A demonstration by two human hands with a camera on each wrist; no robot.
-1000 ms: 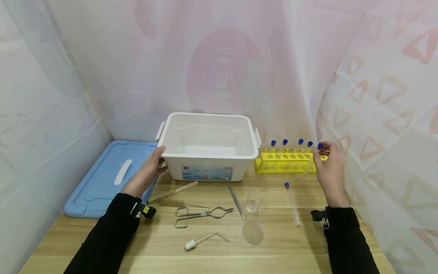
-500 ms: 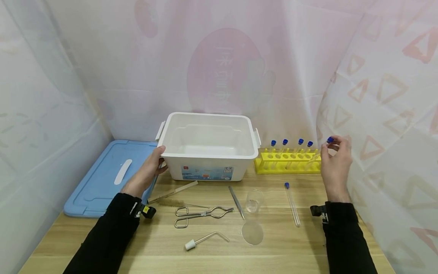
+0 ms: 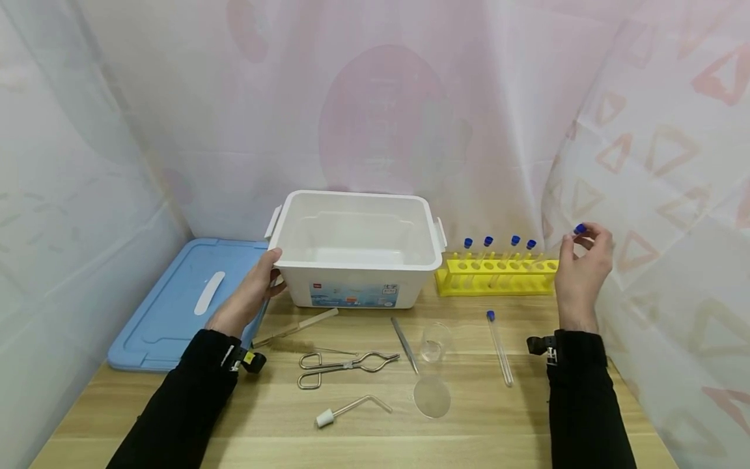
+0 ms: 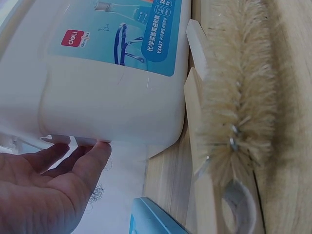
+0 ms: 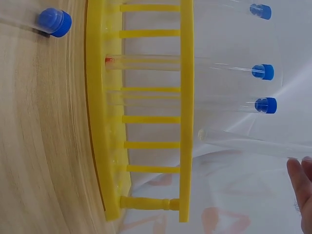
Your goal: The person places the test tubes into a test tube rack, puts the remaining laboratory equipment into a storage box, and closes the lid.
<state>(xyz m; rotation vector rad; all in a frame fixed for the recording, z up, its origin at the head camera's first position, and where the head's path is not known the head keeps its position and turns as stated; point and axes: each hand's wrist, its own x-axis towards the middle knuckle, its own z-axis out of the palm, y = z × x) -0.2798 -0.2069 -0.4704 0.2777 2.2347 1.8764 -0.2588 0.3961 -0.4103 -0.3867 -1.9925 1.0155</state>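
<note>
My left hand (image 3: 249,293) grips the left front corner of a white plastic storage box (image 3: 357,266); the thumb lies at its rim and the fingers are beneath. My right hand (image 3: 583,283) pinches a clear test tube (image 5: 243,142) near its blue cap (image 3: 579,228). In the right wrist view, the tube's bottom end is just above the top bar of a yellow test tube rack (image 5: 187,109). Several blue-capped tubes (image 5: 224,104) stand in the rack. Another capped test tube (image 3: 500,355) lies on the table in front of it.
A blue lid (image 3: 170,312) leans left of the box. On the wooden table lie a test tube brush (image 4: 239,73), a wooden tube holder (image 3: 316,318), crucible tongs (image 3: 348,367), tweezers (image 3: 404,344), a beaker (image 3: 436,345), a round glass disc (image 3: 432,397) and a stoppered bent tube (image 3: 351,409).
My right hand has moved up and to the right, drawing the test tube out of the rack. The left hand stays on the box's corner.
</note>
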